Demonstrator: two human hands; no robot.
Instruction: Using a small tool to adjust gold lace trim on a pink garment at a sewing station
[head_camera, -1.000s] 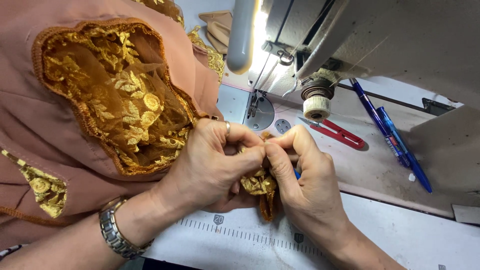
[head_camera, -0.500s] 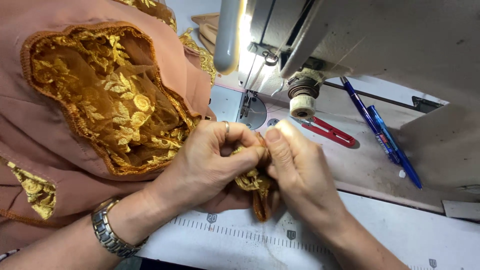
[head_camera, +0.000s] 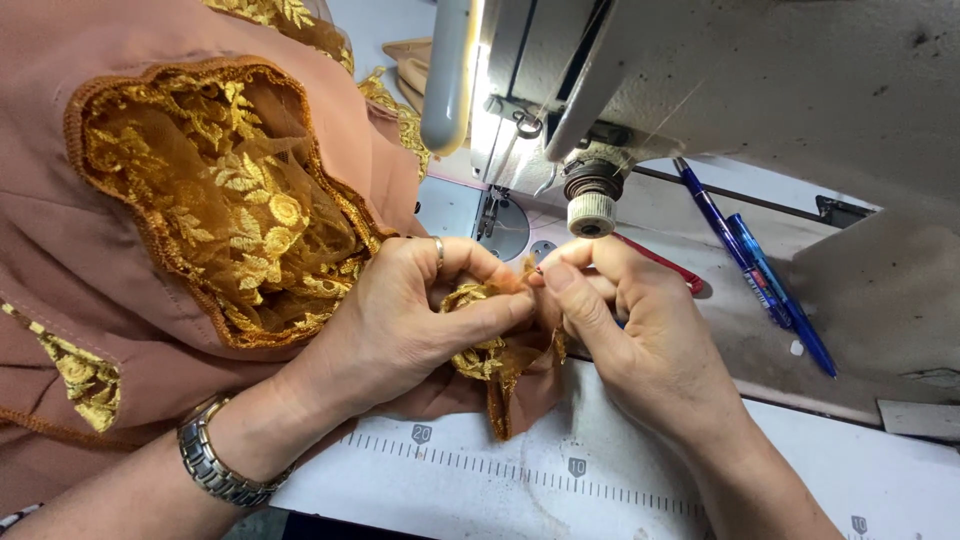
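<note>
Left hand fingers pinching gold lace trim | right hand fingers pressed on same trim | sewing machine just behind | blue pens on tabletop

Matt peach cloth; gold lace, net-like, rough; steel watch band glossy; pens shiny plastic.
</note>
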